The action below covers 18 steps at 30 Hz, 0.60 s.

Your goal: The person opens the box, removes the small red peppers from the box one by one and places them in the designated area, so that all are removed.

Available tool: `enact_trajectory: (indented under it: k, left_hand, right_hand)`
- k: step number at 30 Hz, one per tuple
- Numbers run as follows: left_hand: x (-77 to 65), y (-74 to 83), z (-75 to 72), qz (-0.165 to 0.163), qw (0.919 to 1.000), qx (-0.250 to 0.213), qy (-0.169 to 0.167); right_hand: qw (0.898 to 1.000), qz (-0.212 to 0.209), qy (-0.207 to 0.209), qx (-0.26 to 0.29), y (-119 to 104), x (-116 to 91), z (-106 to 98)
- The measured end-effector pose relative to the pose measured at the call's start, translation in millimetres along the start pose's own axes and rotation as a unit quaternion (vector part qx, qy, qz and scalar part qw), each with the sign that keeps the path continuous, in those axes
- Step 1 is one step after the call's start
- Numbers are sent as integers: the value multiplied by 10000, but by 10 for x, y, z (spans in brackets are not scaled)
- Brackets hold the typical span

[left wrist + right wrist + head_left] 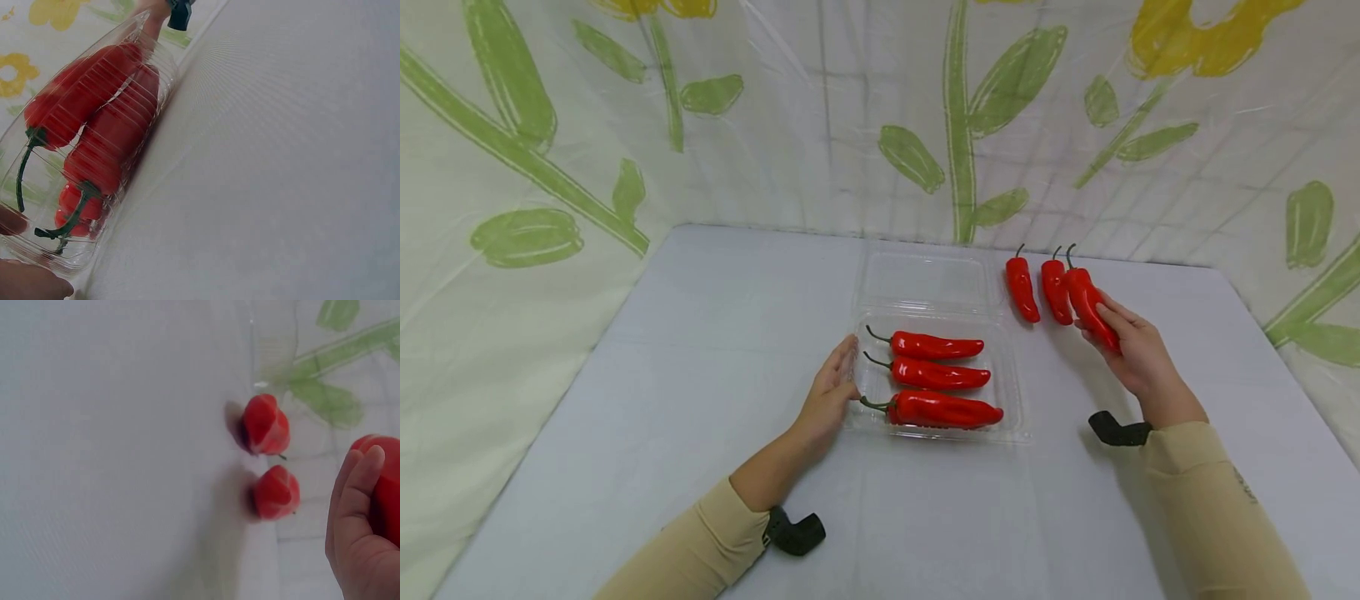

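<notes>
Red chili peppers (pixel 936 375) lie side by side in a clear plastic clamshell container (pixel 1017 387), their green stems pointing left. Its lid (pixel 925 279) is folded back. My left hand (pixel 829 398) rests against the container's left wall, fingers fairly straight, thumb by the near corner. In the left wrist view, the peppers (pixel 119 131) show through the clear wall, and the thumb (pixel 34 281) is at the bottom edge. To the right of the container, my right hand (pixel 1138 346) grips another red chili pepper (pixel 1084 300), stem pointing away; the palm side is partly hidden.
Two loose red chili peppers, one (pixel 1022 287) nearer the lid and one (pixel 1056 290) beside the held pepper, lie at the table's back edge. A white cloth covers the table (pixel 700 350). Behind it hangs a sheet (pixel 820 117) with painted flowers.
</notes>
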State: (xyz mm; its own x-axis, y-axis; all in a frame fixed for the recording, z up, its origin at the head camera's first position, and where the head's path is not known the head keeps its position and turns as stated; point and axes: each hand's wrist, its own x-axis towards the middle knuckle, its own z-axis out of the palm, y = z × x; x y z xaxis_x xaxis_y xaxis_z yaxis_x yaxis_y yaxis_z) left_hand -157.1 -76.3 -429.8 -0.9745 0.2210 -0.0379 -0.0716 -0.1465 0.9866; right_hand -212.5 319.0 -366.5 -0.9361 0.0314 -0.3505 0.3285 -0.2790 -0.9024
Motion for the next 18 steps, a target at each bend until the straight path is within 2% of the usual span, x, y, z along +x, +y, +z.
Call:
enact_trajectory:
  k: [8,15,18]
  left_hand:
    - [7,-22,-13,32,10000,-75,-27]
    - [-4,-3,-2,-24,10000,19,-36]
    - [-3,2,0,-45,10000,17,-7]
  right_hand:
    - [9990,108,385,205,-126,198,-134]
    - [9959,382,644,503,-265,390,-225]
    - [9966,314,726,243,-306,481,-218]
